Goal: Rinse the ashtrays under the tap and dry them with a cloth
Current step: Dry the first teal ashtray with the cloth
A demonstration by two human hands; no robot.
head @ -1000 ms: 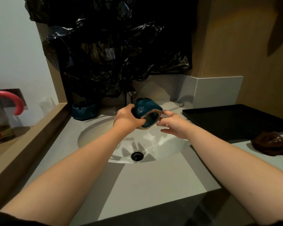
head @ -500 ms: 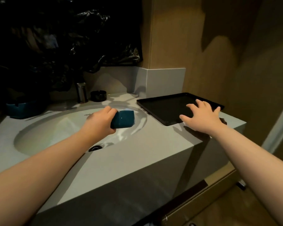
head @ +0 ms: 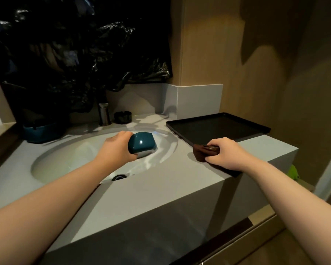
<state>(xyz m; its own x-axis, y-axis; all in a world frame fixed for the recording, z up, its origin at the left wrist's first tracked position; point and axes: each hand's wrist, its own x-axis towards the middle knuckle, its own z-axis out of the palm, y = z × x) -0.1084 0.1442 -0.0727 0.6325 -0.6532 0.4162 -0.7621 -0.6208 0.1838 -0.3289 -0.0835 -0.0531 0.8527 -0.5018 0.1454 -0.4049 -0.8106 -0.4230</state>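
**A:** Entry one?

**B:** Ashtray (head: 141, 143): teal, glazed. Held above sink (head: 65, 159), right half, pale edge turned down. Left hand (head: 115, 148): fingers wrapped round its left side, firm hold.

**A:** Entry two?

**B:** Cloth (head: 203, 153): dark brown, bunched. On counter right of sink, just in front of tray (head: 218, 125). Right hand (head: 225, 152): fingers curled down over it, gripping. Lifted off counter or not, cannot tell.

**A:** Step in hand?

**B:** By judgement, rinse done for this piece and cloth being fetched for drying.

**A:** Handling notes?

**B:** Keep ashtray over sink until drained. Gather a full bunch of cloth, not one corner. Bring cloth to ashtray rather than carrying a dripping piece across counter. Wet glaze probably slippery, so hold tight with left hand. Wipe hollow first through padded fingers, then walls, then base. Turn piece inside cloth instead of regripping bare.

**A:** Other stock?

**B:** Second ashtray (head: 40, 131): teal, left of sink. Black ashtray (head: 122, 117): behind sink, beside tap (head: 104, 113). Washed or not, cannot tell.
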